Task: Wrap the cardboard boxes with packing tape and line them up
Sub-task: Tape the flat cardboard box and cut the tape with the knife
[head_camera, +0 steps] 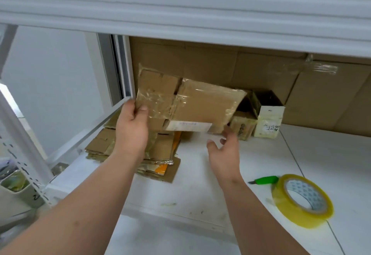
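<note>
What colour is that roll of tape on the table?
The tape roll is translucent yellow around a white patterned core, seen in the head view.

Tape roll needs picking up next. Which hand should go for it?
Right. The right hand is open and holds nothing, and the tape roll lies on the table on its side. The left hand grips the flattened cardboard box, keeping it lifted.

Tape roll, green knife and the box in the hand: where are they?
tape roll [279, 196]: head view, on its yellow outer band.
green knife [267, 180]: head view, on its green handle.
flattened box [204, 104]: head view, on its brown face, gripped by the left hand [131, 128].
</note>
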Motion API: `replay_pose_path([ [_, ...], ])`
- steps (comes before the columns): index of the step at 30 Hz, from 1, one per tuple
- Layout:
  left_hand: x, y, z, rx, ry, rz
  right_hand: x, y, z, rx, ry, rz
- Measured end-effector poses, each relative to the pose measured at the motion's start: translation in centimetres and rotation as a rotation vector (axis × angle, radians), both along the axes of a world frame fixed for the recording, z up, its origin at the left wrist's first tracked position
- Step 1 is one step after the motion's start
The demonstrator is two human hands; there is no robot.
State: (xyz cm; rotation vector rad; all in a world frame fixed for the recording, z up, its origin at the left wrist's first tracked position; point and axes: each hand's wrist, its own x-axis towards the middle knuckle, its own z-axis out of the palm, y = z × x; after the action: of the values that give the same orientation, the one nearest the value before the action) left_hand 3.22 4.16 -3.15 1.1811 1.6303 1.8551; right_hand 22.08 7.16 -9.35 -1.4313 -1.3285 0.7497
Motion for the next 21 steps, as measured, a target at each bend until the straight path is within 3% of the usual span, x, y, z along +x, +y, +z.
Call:
replay_pose_path([
  [4, 3.5, -1.7, -1.0, -0.063, -0.253, -0.123, 5.1, -1.8, 1.4, 0.115, 0.155, -0.119],
  [9, 10.9, -4.3, -1.3, -0.069, -0.37, -0.222, 13.7, -5.4, 2.8, 0.134, 0.308, -0.081],
  [16, 21.3, -6.9, -1.5, -0.041, -0.182, -0.294, 22.8, -10.1, 2.2, 0.061, 0.34, -0.077],
  [21, 24.3, -9.1, -1.5, -0.114, -0.256, -0.333, 25.4, -12.6, 1.7, 0.088, 0.308, -0.054],
])
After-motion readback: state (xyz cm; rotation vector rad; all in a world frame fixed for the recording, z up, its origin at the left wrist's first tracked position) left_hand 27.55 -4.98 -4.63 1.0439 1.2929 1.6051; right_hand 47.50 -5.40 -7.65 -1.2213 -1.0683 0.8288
